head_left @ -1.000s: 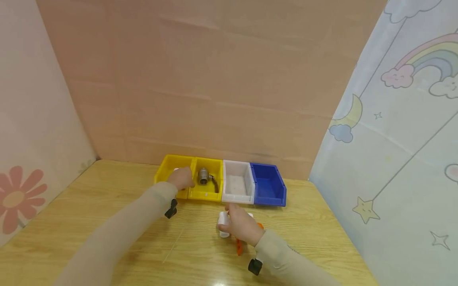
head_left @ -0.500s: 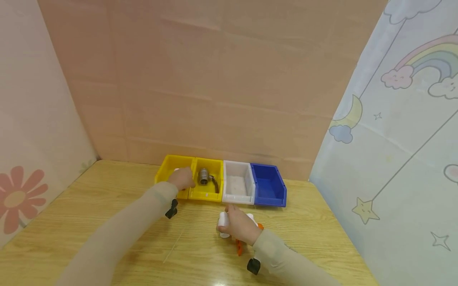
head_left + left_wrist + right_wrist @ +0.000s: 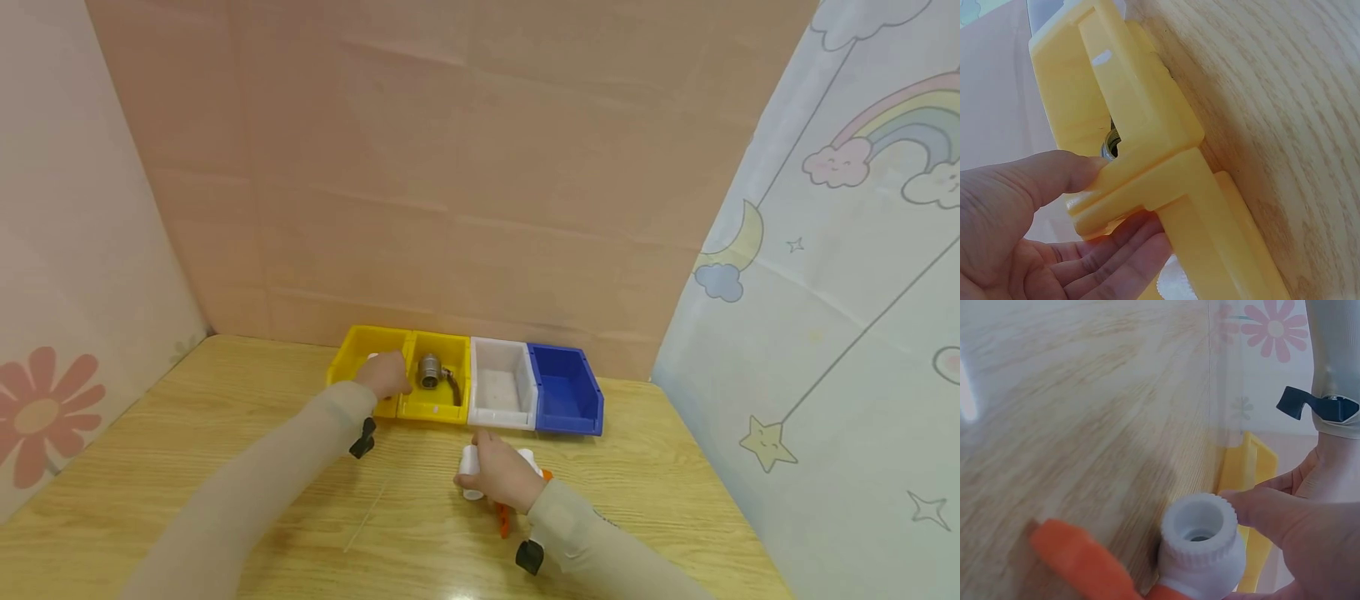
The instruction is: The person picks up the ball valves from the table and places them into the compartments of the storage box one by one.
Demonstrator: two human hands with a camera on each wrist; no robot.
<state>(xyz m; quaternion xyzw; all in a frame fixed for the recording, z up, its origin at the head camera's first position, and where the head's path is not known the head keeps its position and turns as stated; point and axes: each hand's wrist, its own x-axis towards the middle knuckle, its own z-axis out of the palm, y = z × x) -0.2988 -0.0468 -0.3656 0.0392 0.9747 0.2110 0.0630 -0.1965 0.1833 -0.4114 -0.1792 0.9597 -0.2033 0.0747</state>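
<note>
My left hand (image 3: 384, 375) (image 3: 1029, 231) grips the partition where two yellow bins (image 3: 437, 409) (image 3: 1147, 119) meet, with the thumb on one side and the fingers on the other. A white part (image 3: 1175, 278) shows beneath those fingers in the leftmost bin. My right hand (image 3: 506, 473) (image 3: 1310, 534) holds a white plastic valve (image 3: 471, 472) (image 3: 1200, 556) low over the table, its ribbed round opening facing the right wrist camera. The valve's orange handle (image 3: 503, 519) (image 3: 1082, 559) sticks out below the hand; the palm hides part of the body.
A metal fitting (image 3: 430, 372) with a brown lever lies in the second yellow bin. To its right stand a white bin (image 3: 498, 390) and a blue bin (image 3: 564, 392), joined in one row at the back of the wooden table (image 3: 420, 550). A thin pale strip (image 3: 366, 517) lies left of centre.
</note>
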